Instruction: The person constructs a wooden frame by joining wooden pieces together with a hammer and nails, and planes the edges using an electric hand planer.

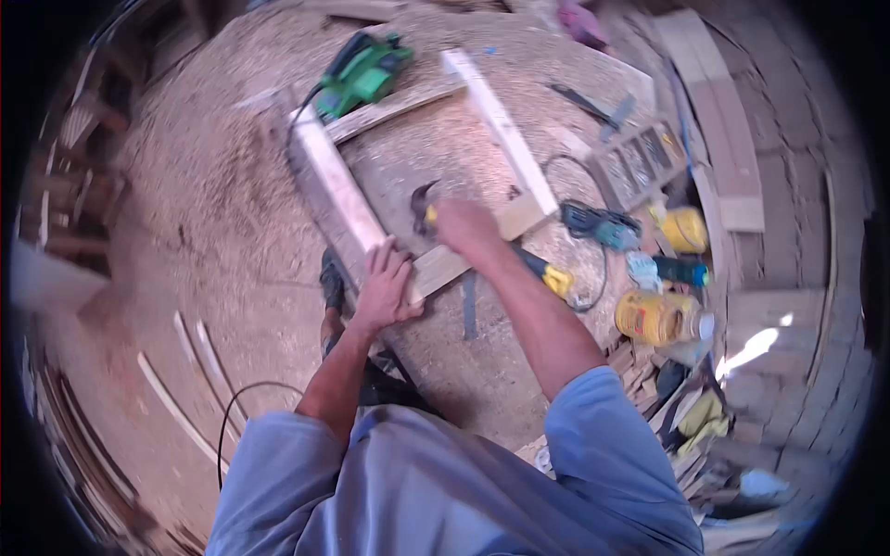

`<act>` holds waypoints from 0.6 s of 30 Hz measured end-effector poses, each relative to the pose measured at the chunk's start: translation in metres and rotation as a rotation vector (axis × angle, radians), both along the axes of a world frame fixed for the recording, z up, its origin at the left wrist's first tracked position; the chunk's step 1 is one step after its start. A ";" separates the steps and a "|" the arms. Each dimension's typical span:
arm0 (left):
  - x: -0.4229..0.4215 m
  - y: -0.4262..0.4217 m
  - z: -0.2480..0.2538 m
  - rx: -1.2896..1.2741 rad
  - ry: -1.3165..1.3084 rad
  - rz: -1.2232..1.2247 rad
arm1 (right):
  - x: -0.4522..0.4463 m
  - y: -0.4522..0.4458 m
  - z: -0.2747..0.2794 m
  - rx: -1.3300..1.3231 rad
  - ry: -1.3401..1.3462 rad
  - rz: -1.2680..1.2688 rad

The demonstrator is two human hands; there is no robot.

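At left, we see wood shavings heaped beyond the surface, with a green power tool lying beside the far left corner of a wooden frame. The frame lies flat in the middle of the scene, its four lengths already laid out as a rectangle, though we cannot tell whether any corner is fastened. Our left hand grips the near left corner, fingers bent over the wood where two pieces meet. Just to its right, our right hand is closed around a hammer, its dark head over the frame's opening by the near length; blur hides whether a nail is there. We judge the shaping well along, with the firmness of the joints the open question. Farther right, a teal-and-black power tool sits just beside the frame, near a divided wooden box and a yellow jar.
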State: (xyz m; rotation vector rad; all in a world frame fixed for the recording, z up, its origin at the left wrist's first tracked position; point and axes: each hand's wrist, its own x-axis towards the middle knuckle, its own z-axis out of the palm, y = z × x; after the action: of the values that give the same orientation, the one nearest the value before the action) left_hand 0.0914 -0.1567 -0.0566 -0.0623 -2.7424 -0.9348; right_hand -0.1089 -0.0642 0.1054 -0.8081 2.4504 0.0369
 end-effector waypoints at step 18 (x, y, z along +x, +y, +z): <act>-0.002 0.081 0.006 -0.112 -0.170 0.034 | 0.317 0.345 -0.135 -0.699 0.478 -1.420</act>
State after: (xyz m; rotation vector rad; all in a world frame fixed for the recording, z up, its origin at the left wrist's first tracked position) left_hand 0.0898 -0.0759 -0.0507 0.0457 -2.9404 -0.8118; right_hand 0.2084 0.2806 -0.0295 0.9661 2.9097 -1.2870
